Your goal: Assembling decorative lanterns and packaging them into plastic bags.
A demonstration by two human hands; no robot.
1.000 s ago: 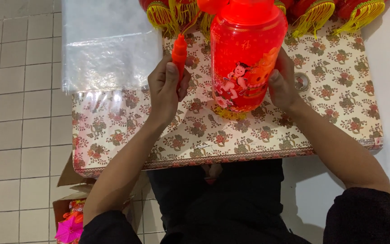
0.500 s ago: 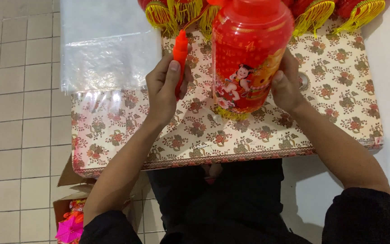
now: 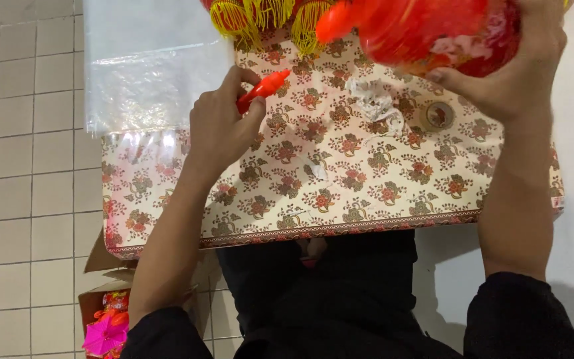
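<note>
Your left hand (image 3: 220, 126) pinches a small red piece (image 3: 262, 89), and your right hand (image 3: 509, 80) grips the red lantern (image 3: 426, 30) above the surface (image 3: 340, 179).

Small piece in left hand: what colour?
Bright orange-red; the small piece is pinched in the left hand, seen in the head view.

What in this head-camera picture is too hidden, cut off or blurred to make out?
- Big red plastic lantern in the right hand: blurred, top cut by the frame edge.
- Small orange-red plastic piece: lower end hidden inside the left hand.
- Yellow tassels: tops cut off.
- Cardboard box below the table: contents partly hidden.
</note>
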